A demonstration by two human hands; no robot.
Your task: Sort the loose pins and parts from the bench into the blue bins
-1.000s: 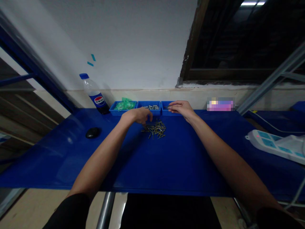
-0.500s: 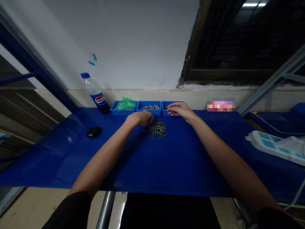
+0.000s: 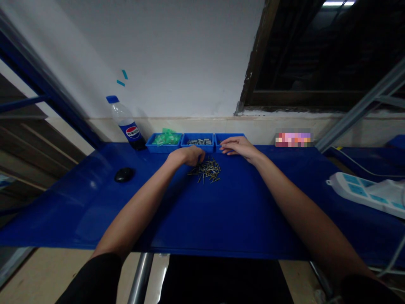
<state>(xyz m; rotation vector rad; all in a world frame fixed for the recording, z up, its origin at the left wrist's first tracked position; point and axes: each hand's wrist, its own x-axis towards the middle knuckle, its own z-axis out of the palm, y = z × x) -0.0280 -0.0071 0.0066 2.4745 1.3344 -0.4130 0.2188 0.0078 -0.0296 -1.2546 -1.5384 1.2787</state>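
Note:
A loose pile of small metal pins lies on the blue table. My left hand rests at the pile's left edge, fingers curled in a pinch; what they hold is too small to make out. My right hand lies just beyond the pile, at the front rim of the right blue bin, fingers stretched towards the left and nothing visible in them. Three blue bins stand in a row by the wall. The left bin holds green pieces and the middle bin holds grey metal parts.
A cola bottle stands left of the bins and a black mouse lies further left. A white power strip with cables sits at the right. A blurred pink object is by the wall. A metal rack post rises at the right.
My right hand has come down and back from over the right bin towards the pile, and its pinch has loosened. My left hand has edged closer into the pile.

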